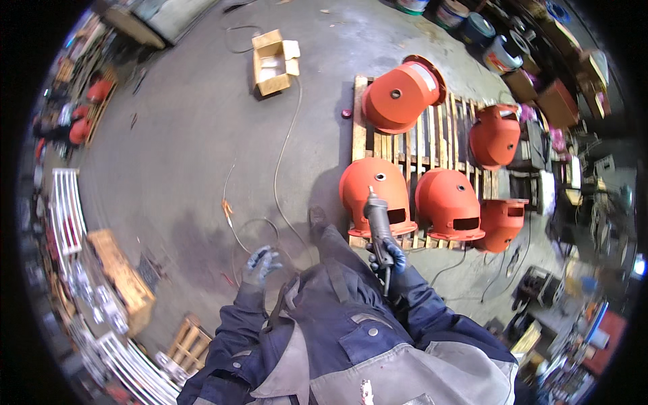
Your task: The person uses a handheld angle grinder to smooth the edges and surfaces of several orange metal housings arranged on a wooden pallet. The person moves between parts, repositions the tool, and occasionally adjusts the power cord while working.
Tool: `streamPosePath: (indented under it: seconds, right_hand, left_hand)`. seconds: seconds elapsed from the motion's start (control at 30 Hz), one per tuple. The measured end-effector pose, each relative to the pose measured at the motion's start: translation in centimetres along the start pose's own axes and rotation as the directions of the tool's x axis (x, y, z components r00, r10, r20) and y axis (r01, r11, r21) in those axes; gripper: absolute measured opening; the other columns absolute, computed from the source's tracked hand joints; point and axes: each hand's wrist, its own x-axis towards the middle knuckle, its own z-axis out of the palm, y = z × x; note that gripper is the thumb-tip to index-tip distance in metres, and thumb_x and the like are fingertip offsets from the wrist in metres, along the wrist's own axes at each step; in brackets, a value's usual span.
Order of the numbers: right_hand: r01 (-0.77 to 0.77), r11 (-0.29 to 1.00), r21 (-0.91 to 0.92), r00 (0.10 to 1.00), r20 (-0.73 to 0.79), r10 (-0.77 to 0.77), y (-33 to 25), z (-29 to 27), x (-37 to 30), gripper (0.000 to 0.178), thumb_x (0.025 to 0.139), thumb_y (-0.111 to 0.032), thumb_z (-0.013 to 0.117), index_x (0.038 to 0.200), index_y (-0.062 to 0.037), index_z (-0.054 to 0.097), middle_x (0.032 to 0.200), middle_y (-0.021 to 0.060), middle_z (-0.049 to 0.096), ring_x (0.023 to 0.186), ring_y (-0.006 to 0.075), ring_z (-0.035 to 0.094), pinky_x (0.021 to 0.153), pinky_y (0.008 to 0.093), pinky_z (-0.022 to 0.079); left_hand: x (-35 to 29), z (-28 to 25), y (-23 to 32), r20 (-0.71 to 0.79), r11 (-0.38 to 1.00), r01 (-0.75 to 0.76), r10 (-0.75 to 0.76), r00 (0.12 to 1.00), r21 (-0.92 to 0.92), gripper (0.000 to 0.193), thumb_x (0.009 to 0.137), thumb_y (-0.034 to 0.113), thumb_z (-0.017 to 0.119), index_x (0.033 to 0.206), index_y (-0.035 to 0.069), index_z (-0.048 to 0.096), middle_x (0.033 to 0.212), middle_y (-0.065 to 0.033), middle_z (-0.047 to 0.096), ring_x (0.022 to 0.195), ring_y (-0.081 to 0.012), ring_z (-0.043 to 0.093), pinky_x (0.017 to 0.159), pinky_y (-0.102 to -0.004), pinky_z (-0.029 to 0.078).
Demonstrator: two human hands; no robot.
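Observation:
My right hand, in a dark glove, is wrapped round the lower part of a dark die grinder. The tool stands nearly upright in view, its thin tip pointing away from me and a cable leaving its lower end. Behind the tip sits an orange bell-shaped metal housing with a round hole and a rectangular opening; I cannot tell whether the tip touches it. Out to the left, my gloved left hand hangs over the floor with fingers apart and nothing in it.
Several more orange housings stand on or beside a slatted wooden pallet. An opened cardboard box lies ahead. A thin cord winds across the floor. Buckets line the far right; a wooden crate stands at left.

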Motion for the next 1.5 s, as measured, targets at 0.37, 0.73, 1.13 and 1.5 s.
streamPosePath:
  seconds: [0.37,0.73,1.13,1.5]
  right_hand:
    - [0.246,0.968,0.048,0.969,0.025,-0.247,-1.4,14.7,8.2,0.055,0.097,-0.029,0.069,0.141,-0.0033,0.048,0.121,0.0141,0.062,0.095,0.0245,0.066,0.074,0.0373,0.058]
    - [0.566,0.818,0.104,0.806,-0.282,-0.521,2.5,24.1,13.8,0.063,0.094,-0.025,0.073,0.145,-0.0035,0.045,0.122,0.0116,0.061,0.099,0.0214,0.064,0.081,0.0349,0.056]
    - [0.682,0.729,0.066,0.692,-0.383,-0.612,-4.9,25.8,22.4,0.073,0.09,-0.019,0.078,0.15,-0.0037,0.041,0.124,0.009,0.06,0.104,0.018,0.062,0.088,0.0323,0.053]
    - [0.679,0.732,-0.058,0.63,-0.466,-0.621,-18.4,21.5,31.3,0.081,0.087,-0.017,0.082,0.153,-0.0021,0.038,0.125,0.0079,0.059,0.106,0.0157,0.061,0.092,0.0314,0.052]
  left_hand:
    - [17.5,5.1,18.5,0.199,0.951,0.091,-0.155,0.968,0.297,0.033,0.106,0.017,0.062,0.135,0.002,0.058,0.117,-0.0174,0.071,0.087,-0.0254,0.074,0.079,-0.0325,0.061]
    - [36.4,14.1,30.9,0.399,0.746,0.26,-0.576,0.713,0.613,0.04,0.105,0.022,0.065,0.137,0.0,0.056,0.119,-0.0123,0.068,0.095,-0.0176,0.069,0.085,-0.0318,0.058]
    - [43.3,31.5,28.9,0.539,0.567,-0.029,-0.765,0.352,0.823,0.053,0.1,0.028,0.07,0.144,0.002,0.054,0.121,-0.0086,0.069,0.099,-0.0166,0.069,0.084,-0.0301,0.057]
    - [49.1,43.6,15.7,0.306,0.367,0.264,-0.92,0.244,0.892,0.06,0.095,0.044,0.074,0.135,0.003,0.057,0.108,-0.0129,0.072,0.086,-0.0223,0.071,0.076,-0.0363,0.059]
